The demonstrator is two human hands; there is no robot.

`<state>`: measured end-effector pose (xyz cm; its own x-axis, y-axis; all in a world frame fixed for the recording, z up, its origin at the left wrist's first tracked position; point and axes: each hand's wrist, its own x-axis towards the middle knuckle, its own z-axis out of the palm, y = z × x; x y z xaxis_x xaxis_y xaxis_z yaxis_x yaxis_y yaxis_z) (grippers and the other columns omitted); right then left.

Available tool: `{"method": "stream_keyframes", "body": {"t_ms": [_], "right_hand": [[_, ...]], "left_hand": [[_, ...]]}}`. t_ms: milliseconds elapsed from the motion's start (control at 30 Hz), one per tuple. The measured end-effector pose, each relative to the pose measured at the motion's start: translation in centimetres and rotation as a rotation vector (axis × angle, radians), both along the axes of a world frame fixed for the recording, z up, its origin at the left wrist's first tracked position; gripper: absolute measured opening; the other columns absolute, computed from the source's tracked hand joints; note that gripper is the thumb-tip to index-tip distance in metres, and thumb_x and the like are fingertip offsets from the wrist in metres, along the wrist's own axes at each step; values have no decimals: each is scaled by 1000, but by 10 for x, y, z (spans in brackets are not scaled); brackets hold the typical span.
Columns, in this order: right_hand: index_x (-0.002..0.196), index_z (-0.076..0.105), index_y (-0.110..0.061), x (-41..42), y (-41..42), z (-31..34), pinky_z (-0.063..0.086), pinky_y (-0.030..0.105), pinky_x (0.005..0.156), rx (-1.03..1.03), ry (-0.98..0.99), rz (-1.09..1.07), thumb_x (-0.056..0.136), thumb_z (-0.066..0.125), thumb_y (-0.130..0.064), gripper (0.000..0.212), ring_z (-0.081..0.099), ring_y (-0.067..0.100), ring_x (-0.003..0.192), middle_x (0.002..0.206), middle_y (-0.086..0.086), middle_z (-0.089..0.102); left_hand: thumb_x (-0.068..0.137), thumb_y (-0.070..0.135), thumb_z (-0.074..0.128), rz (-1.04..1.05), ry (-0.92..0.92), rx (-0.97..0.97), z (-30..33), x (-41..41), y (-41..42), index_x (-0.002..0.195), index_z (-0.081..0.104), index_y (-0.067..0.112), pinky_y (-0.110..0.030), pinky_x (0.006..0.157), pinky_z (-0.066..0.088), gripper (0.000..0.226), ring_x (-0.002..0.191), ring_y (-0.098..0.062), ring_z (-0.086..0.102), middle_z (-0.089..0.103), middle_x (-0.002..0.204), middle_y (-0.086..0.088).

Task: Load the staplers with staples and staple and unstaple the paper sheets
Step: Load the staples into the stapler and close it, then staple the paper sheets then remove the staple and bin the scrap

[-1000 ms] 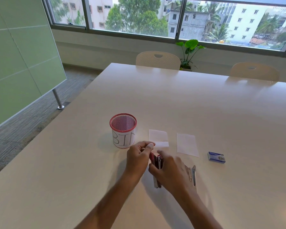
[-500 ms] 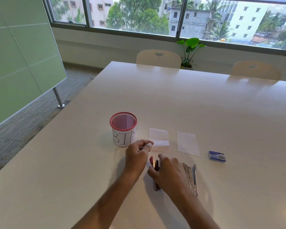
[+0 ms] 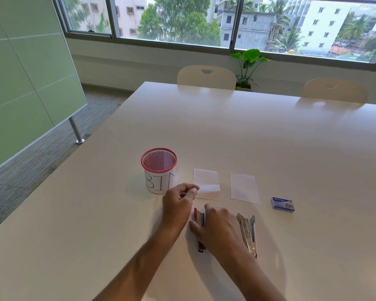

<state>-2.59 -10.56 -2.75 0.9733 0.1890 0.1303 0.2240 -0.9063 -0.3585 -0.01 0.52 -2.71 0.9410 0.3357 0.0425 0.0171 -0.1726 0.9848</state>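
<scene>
Pale wood-tone tabletop [image 3: 248, 137] fills most of the view, seen from above by a person seated at its near edge. Both bare forearms reach in from the 6 o'clock side.

Left hand [image 3: 178, 203] hovers just below a red mesh cup [image 3: 159, 170] labelled "BIN". Its fingers [image 3: 192, 191] are curled with thumb and forefinger pinched together at the tips; whatever they pinch is too small to make out. The fingertips sit at the lower left corner of a small white paper sheet [image 3: 206, 183], touching or nearly touching it.

Right hand [image 3: 217, 231] lies over a red stapler [image 3: 199, 218] resting on the tabletop, its fingers curled round the stapler's body and holding it. The stapler's red front end and metal rail show at 12 o'clock of the hand, and its rear tip shows at 7 o'clock of the hand.

Just beside the right hand, at its 3 o'clock, a silver stapler [image 3: 249, 233] lies with its top swung open in a narrow V. A second paper sheet [image 3: 244, 187] lies at 12 o'clock of that stapler, near the first sheet but apart from it. A blue staple box [image 3: 283, 204] lies at 3 o'clock of the second sheet.

Across the tabletop stand two cream chairs [image 3: 206, 78], a green plant [image 3: 249, 61] between them, and a wide window [image 3: 226, 20] showing trees and buildings. A green panel [image 3: 26, 72] stands at 9 o'clock.
</scene>
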Motion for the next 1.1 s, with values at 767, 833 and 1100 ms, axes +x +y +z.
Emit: {"method": "stream_keyframes", "body": {"t_ms": [767,833,1100], "right_hand": [[135,49,-20,79,-48,17,31,34,108,-16,-202,149,91,52,-32,46,43,19,129,137,0,54],[140,43,-22,88,-49,15,22,35,113,-55,-163,179,92,50,-36,50,34,18,136,144,-1,48],[151,17,-19,109,-48,3,5,47,120,-265,21,256,94,46,-48,70,7,20,148,159,3,20]], "left_hand": [[90,19,60,-287,-85,526,-3,50,7,137,48,17,-26,103,36,48,130,-20,46,49,143,-2],[91,20,59,-330,-87,581,-6,54,6,140,44,18,-22,104,30,51,134,-17,41,44,147,0],[92,25,58,-374,-106,641,-15,62,8,143,40,18,-33,115,29,54,141,-15,30,39,151,-1]]}}
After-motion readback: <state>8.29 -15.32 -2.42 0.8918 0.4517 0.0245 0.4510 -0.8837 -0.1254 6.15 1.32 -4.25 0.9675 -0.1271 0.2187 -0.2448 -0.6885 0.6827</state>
